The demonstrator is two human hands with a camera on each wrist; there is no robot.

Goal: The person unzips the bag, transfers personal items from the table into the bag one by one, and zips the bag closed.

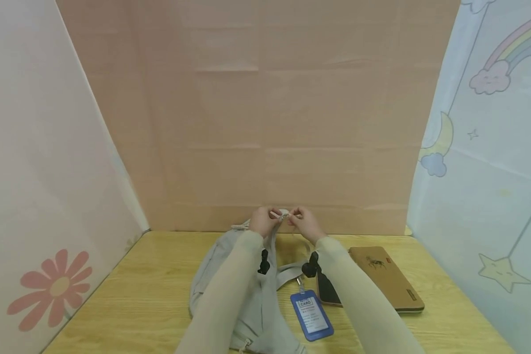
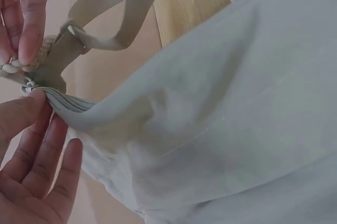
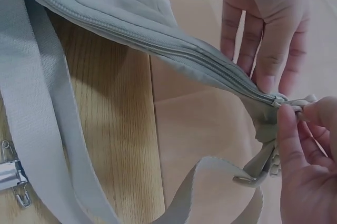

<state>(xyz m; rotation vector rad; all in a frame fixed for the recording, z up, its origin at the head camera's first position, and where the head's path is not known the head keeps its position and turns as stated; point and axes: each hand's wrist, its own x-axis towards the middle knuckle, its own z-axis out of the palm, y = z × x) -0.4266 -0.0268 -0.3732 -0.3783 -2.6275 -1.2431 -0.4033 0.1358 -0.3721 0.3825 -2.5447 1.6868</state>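
Observation:
A light grey cloth bag [image 1: 261, 300] with a strap [image 3: 37, 103] lies on the table, its top corner lifted off it by both hands. The left hand [image 1: 264, 221] pinches that corner beside the end of the zipper [image 3: 184, 53]. Thumb and fingers of the right hand [image 3: 310, 161] pinch the braided cord pull [image 2: 45, 50] of the zipper, right next to the left fingertips. The zipper slider [image 3: 278, 101] sits at the corner between the hands. In the left wrist view, the left hand [image 2: 37, 171] is below the corner and the right hand [image 2: 23, 13] above.
A blue badge holder [image 1: 311, 317] with a card lies right of the bag, its metal clip at the strap. Further right is a brown case [image 1: 387, 278], with a dark flat object [image 1: 327, 291] beside it, partly under the right sleeve. Printed sheets wall the table's sides and back.

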